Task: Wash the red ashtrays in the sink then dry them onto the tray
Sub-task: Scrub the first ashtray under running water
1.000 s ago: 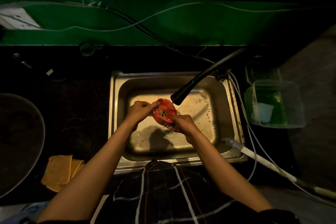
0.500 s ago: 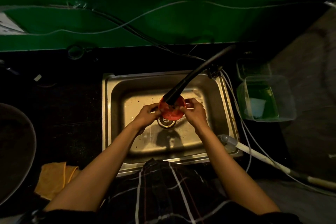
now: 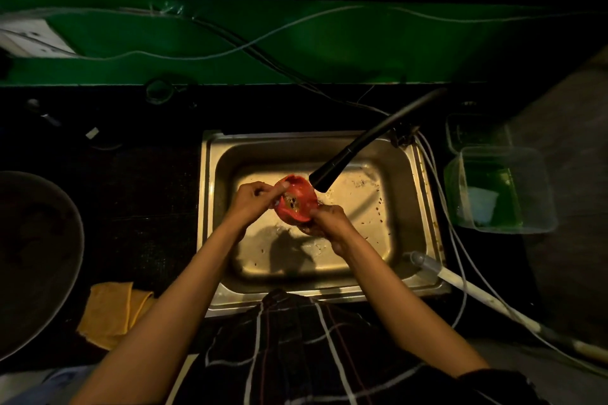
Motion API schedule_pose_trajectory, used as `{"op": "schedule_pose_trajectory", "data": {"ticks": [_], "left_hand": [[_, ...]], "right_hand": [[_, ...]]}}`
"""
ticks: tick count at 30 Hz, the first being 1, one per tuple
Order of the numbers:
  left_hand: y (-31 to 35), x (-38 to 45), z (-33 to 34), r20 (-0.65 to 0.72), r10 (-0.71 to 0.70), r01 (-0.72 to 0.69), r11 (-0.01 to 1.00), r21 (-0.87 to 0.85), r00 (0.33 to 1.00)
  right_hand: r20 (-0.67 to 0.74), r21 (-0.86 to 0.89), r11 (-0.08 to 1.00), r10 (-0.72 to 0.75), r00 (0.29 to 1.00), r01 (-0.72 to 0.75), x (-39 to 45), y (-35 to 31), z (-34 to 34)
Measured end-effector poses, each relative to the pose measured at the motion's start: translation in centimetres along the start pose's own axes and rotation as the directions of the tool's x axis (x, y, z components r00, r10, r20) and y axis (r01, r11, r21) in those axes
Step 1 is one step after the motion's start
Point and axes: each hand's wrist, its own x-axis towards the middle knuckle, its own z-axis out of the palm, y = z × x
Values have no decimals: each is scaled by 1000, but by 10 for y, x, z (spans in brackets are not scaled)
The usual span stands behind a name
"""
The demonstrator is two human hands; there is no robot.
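1. Centrally, a steel sink (image 3: 210, 207) sits in a dark counter, with a black faucet (image 3: 348, 158) angled over the basin.
2. Left hand (image 3: 253, 204) — fingers curled, gripping the ashtray's left rim.
3. Right hand (image 3: 329, 223) clasps its lower edge.
4. Red ashtray (image 3: 301, 199) — tilted, grime inside, held above the basin just below the spout.

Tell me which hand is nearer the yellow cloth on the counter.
Left. The left hand grips the red ashtray on the side toward the yellow cloth; the right hand holds its far side.
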Motion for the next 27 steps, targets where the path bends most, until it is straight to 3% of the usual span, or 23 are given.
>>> {"op": "schedule_pose_trajectory", "data": {"ticks": [5, 9, 11, 17, 24, 27], "left_hand": [[5, 7, 12, 90, -155, 139, 976, 165, 984], [5, 3, 37, 260, -173, 103, 959, 263, 950], [4, 1, 49, 288, -151, 84, 969, 231, 946], [5, -7, 53, 250, -135, 140, 990, -3, 959], [3, -14, 26, 183, -115, 120, 993, -15, 976], [-1, -15, 18, 138, -120, 113, 992, 55, 983]], "right_hand": [[-31, 61, 997, 38, 999, -36, -18, 10, -13], [-151, -3, 999, -39, 988, 39, -27, 4, -30], [-236, -57, 993, -110, 965, 100, -28, 3, -40], [-323, -273, 949, -243, 915, 156, -12, -2, -57], [-220, -323, 926, -273, 936, 194, 14, -5, -37], [-175, -309, 941, -198, 964, 137, 22, -5, -27]]}}
